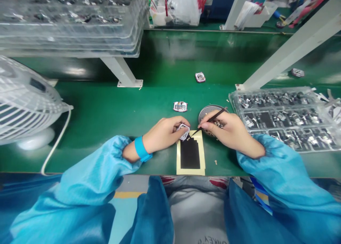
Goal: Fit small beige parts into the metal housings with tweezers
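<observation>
Between thumb and fingers, my left hand (169, 132) holds a small white rounded-square watch case (183, 131) over the top of a yellow backing sheet (179, 166) that carries black adhesive pieces (190, 155). My right hand (227, 130) is closed on dark tweezers (211, 120), their tips pointing down-left to the top edge of the black area, just right of the case. A tiny light piece lies close to the tips; whether they grip it I cannot tell. Under my right hand sits a round perforated metal dish (209, 109) with small parts in it, partly hidden.
Similar cases lie on the green bench, one (180, 106) near and another (200, 77) farther back. A clear compartment tray (277, 119) of parts stands right. At left are a white fan (29, 98) and stacked clear trays (71, 34). White shelf legs (121, 70) stand behind.
</observation>
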`<state>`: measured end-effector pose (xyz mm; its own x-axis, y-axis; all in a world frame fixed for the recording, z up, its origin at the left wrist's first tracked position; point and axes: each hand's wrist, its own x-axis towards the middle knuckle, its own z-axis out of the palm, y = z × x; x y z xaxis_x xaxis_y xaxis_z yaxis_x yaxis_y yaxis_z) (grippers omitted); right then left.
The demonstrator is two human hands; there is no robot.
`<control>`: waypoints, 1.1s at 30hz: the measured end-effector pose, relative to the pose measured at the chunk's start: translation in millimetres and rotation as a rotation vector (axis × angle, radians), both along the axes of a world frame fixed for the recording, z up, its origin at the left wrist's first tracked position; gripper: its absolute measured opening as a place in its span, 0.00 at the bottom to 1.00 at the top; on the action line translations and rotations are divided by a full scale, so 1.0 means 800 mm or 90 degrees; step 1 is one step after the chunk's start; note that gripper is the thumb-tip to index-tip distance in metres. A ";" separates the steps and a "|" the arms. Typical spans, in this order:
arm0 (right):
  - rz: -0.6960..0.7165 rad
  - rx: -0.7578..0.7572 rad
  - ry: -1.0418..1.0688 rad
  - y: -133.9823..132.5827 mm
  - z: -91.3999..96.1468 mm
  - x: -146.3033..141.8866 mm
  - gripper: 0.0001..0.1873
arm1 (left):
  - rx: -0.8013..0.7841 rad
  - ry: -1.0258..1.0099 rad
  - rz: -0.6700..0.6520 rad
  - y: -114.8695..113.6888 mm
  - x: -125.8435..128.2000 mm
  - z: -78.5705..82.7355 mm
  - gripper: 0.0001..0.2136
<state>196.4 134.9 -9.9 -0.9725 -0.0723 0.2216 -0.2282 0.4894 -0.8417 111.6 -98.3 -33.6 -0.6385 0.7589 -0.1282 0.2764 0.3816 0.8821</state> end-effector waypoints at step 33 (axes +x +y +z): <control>0.008 0.019 0.361 -0.008 0.017 0.006 0.08 | 0.134 -0.217 0.152 0.016 0.011 0.005 0.12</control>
<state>201.4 128.7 3.4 -0.7011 -0.0964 0.7065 -0.6460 0.5052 -0.5722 120.2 -85.2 -29.6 -0.7467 0.6280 -0.2192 -0.1158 0.2018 0.9726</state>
